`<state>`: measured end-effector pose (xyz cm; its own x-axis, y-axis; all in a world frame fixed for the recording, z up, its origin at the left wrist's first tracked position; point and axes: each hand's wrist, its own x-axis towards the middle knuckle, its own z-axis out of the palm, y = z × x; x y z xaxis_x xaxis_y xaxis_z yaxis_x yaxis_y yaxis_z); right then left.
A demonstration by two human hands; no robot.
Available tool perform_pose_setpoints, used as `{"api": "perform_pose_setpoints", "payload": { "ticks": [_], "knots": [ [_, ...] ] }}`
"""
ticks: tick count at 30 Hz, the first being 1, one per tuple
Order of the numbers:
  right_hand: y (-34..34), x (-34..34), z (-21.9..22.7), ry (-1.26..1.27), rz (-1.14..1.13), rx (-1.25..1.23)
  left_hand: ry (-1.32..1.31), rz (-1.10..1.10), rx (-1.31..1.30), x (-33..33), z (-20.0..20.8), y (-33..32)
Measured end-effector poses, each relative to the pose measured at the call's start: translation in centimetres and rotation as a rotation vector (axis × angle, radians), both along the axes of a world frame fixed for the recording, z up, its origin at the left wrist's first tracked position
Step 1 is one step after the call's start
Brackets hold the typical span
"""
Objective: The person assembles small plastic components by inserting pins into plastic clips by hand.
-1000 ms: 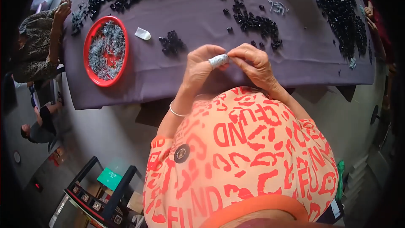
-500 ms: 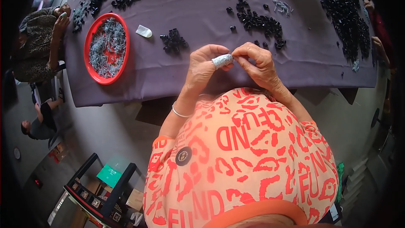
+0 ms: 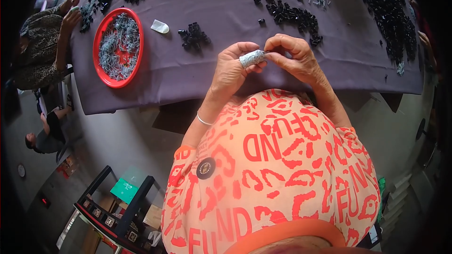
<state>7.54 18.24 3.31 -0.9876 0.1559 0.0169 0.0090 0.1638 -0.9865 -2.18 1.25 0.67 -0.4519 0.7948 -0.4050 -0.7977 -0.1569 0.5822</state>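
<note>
Close together over the table's near edge, both hands meet fingertip to fingertip. A grey-white speckled finger sleeve point(image 3: 252, 58) wraps one finger of my left hand point(image 3: 231, 66), whose other fingers are curled. My right hand point(image 3: 295, 57) pinches thumb and forefinger at the sleeve's end. A tiny dark bit shows between the fingertips, too small to name. Beyond my hands lies a small heap of short black plastic pieces point(image 3: 194, 36). Further left, a red oval tray point(image 3: 96, 42) holds many thin grey metal-looking pins point(image 3: 121, 35).
A purple-grey cloth point(image 3: 165, 73) covers the table. Black pieces point(image 3: 292, 14) lie scattered ahead, with a big heap point(image 3: 383, 14) at right. A white finger sleeve point(image 3: 160, 27) lies near the tray. Another person's hands point(image 3: 71, 11) work at the left edge; another hand shows at right.
My hands have shifted slightly right, still together, and my right hand's fingers have turned at the sleeve's end. The view has tilted a little. At left, the other person's hands have moved apart.
</note>
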Motion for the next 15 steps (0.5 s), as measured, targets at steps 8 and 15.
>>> {"api": "perform_pose_setpoints", "payload": {
  "ticks": [8, 15],
  "knots": [
    [0.5, 0.2, -0.5, -0.092, 0.089, -0.136, 0.018, -0.028, 0.019, 0.2, 0.1, -0.2],
    [0.3, 0.5, -0.4, 0.026, 0.01, 0.062, 0.011, -0.045, -0.044, 0.3, 1.0, 0.2]
  ]
}}
